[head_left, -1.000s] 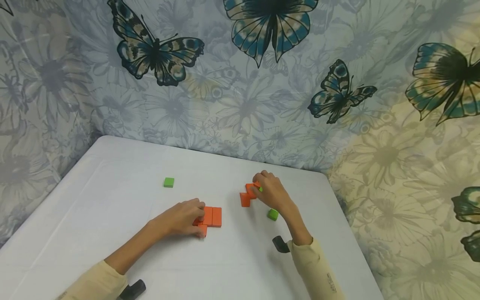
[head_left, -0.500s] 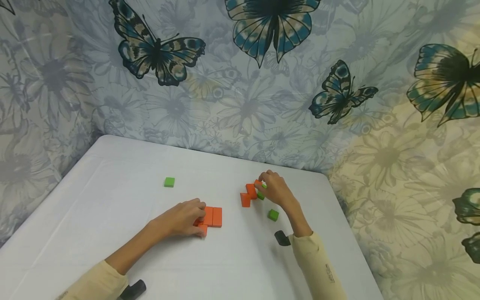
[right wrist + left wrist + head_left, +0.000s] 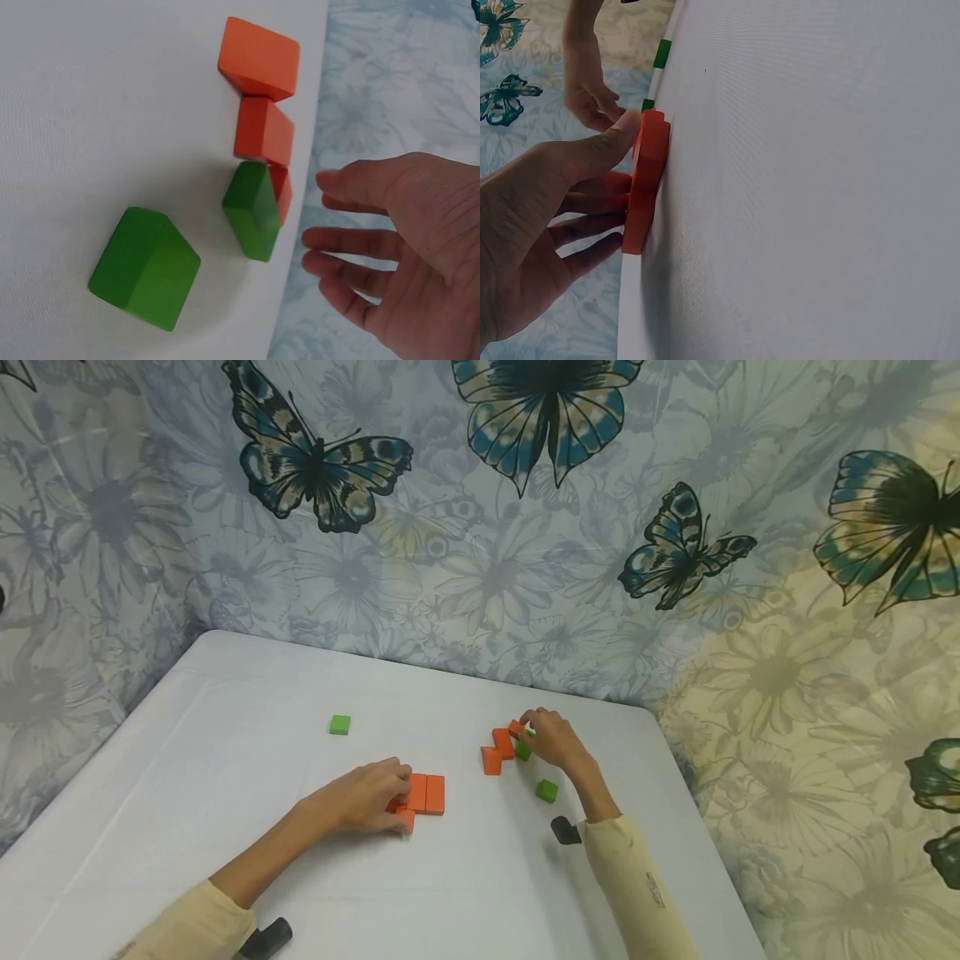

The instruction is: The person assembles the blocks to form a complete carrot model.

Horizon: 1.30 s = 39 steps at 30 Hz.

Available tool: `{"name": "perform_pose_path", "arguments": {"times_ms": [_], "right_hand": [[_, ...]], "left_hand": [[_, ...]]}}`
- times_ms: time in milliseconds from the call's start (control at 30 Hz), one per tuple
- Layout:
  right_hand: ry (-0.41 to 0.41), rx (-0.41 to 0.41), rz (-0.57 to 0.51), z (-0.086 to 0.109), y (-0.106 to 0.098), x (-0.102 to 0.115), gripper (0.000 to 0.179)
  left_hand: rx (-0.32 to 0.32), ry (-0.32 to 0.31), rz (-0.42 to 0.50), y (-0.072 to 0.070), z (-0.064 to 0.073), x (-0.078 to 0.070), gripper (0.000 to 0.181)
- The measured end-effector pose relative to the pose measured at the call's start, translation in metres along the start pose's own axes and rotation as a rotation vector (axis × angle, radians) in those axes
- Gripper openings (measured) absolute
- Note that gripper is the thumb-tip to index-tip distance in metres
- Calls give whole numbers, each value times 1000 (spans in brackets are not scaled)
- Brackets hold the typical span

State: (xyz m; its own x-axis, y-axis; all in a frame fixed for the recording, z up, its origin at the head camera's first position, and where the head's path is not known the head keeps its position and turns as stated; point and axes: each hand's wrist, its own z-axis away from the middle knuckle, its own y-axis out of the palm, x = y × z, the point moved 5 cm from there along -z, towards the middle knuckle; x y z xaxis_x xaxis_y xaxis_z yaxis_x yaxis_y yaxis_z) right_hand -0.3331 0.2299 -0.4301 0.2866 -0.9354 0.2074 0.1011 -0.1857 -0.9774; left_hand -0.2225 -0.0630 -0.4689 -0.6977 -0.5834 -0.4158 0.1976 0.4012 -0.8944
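My left hand (image 3: pixel 367 793) holds a cluster of flat orange blocks (image 3: pixel 434 795) on the table, left of its middle. In the left wrist view, its thumb and fingertips rest against the cluster's (image 3: pixel 646 187) near and far parts, hiding some of it. My right hand (image 3: pixel 553 739) hovers at the back right, with loosely bent fingers and nothing in them. In the right wrist view, the fingertips are apart from a row of three orange blocks (image 3: pixel 259 58) and a green block (image 3: pixel 251 212) that leans beside the row's end. Another green block (image 3: pixel 146 268) lies nearer the wrist.
A single green block (image 3: pixel 340 725) lies at the back left of the white table (image 3: pixel 247 710). Patterned butterfly cloth (image 3: pixel 495 577) rises behind the table's far edge. Black camera mounts (image 3: pixel 566 831) stick out from both sleeves.
My right hand has drawn slightly back and to the right from the orange row, uncovering the green block beside it. The left hand stays on its cluster.
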Motion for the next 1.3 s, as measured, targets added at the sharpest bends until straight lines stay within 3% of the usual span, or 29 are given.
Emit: {"name": "perform_pose_path", "arguments": {"times_ms": [333,600,933,1167,1300], "right_hand": [[-19,52,61,-11,14,-5,33],[2,37,49,-21,21,-9,34],[-15,34,63,-27,29,-13,38],[-30,-23,54,-25,26,-10,34],[-59,-114,73,-22,20,-7,34]], "left_hand": [[11,32,-11,-2,1,2,28],[-12,65,-2,-4,3,2,28],[5,46,-2,-2,2,3,24],[15,36,3,-2,1,4,23],[17,38,13,-1,1,4,22]]}}
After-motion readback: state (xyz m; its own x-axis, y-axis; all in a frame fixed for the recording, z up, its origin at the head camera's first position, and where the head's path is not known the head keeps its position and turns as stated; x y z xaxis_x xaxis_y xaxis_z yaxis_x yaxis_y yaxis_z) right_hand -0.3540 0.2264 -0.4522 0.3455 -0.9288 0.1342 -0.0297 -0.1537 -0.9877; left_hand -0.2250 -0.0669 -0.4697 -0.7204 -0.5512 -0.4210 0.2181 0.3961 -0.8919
